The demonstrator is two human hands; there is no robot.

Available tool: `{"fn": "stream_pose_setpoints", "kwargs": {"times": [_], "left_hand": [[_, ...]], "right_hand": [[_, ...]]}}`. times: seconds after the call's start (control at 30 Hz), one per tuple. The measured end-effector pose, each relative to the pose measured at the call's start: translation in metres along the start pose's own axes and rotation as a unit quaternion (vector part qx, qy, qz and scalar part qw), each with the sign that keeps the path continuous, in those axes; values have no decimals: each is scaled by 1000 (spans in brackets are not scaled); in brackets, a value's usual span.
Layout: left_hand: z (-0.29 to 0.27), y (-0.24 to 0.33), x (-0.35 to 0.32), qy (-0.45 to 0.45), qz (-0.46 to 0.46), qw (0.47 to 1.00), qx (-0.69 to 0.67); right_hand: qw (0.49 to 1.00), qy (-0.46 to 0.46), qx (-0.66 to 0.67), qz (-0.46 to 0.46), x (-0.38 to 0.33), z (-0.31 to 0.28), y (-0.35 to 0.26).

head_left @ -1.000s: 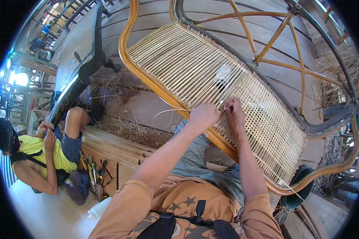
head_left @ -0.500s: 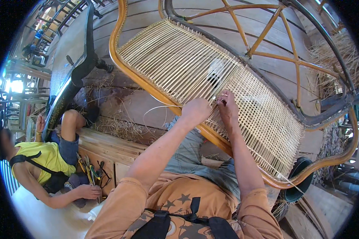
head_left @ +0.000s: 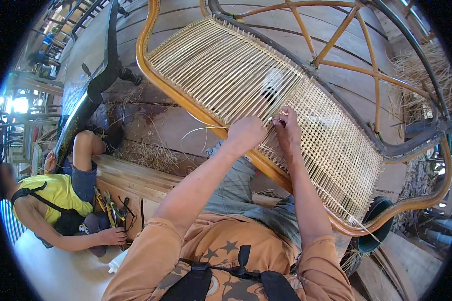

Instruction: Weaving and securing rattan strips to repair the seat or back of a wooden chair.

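A bench frame with an orange-brown rattan edge [head_left: 185, 106] lies across in front of me, filled with a pale cane panel [head_left: 331, 133]. The panel's right part is a crosswise weave; on its left run parallel strands [head_left: 206, 62] with gaps between them. At the edge of the weave, my left hand [head_left: 247, 134] is closed on a thin cane strand [head_left: 198, 129], whose loose end curves out leftward past the rattan edge. Close beside it, my right hand [head_left: 287, 133] has its fingers bent and pinched at the strands. What lies between those fingertips is too small to make out.
At left, a person in a yellow top [head_left: 60, 198] sits with one hand by several pliers-like tools [head_left: 114, 208]. A dark carved furniture frame [head_left: 93, 95] stands behind. A dark green bucket [head_left: 376, 226] is under the panel's right end. Cane scraps [head_left: 150, 153] litter the floorboards.
Both hands stay at the same spot on the panel, with slight finger movement; the right hand has risen a little. The view has shifted slightly.
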State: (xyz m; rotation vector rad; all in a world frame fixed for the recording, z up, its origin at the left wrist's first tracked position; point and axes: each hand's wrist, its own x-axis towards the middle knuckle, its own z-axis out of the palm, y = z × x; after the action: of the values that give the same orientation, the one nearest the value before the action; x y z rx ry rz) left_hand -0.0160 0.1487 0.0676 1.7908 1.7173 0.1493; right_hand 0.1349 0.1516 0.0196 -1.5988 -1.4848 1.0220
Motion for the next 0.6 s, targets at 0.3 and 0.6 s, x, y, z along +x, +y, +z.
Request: {"fn": "stream_pose_setpoints", "kwargs": {"times": [0.3, 0.6], "left_hand": [[-2, -1, -4, 9, 27, 1000, 10], [-12, -11, -16, 3, 17, 972, -233]], "right_hand": [[1000, 9, 0, -10, -2, 2, 0], [996, 18, -43, -71, 0, 4, 5]]}}
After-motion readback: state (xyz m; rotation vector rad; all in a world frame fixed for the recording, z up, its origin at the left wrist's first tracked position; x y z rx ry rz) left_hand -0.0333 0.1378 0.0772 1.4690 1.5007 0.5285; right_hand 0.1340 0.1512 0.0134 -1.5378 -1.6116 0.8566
